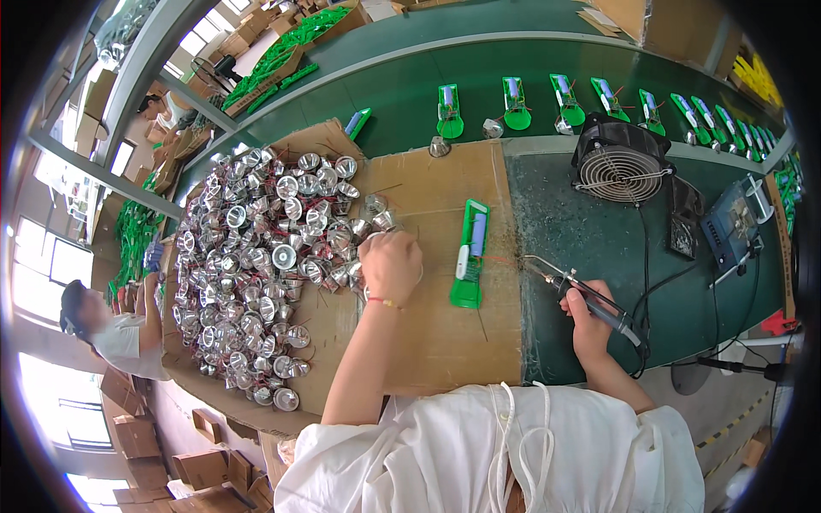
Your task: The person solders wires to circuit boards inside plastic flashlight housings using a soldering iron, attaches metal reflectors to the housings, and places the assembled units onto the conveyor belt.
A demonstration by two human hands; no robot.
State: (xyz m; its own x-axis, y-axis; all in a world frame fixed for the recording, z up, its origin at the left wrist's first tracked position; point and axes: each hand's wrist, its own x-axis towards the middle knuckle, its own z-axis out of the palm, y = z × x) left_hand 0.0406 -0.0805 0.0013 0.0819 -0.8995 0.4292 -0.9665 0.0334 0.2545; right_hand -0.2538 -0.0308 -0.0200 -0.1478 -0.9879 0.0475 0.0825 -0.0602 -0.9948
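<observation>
My left hand [390, 263] is at the right edge of a heap of silver reflector cups [256, 248] with thin red wires, its fingers curled in among the nearest cups. The fingertips are hidden, so what they grip does not show. My right hand [588, 312] is closed around the handle of a soldering iron [603, 309], whose tip points left with a thin metal tube beside it. Between my hands, a green plastic housing [467, 289] lies on the cardboard sheet [410, 342]. It holds a pale purple battery [478, 232] and a white part, with a red wire reaching right.
A black fan [623, 162] and a blue soldering station [729, 224] stand at the right, with cables trailing down. Along the far green belt [475, 73], several green housings [515, 107] sit in a row. A person [120, 329] works at the left.
</observation>
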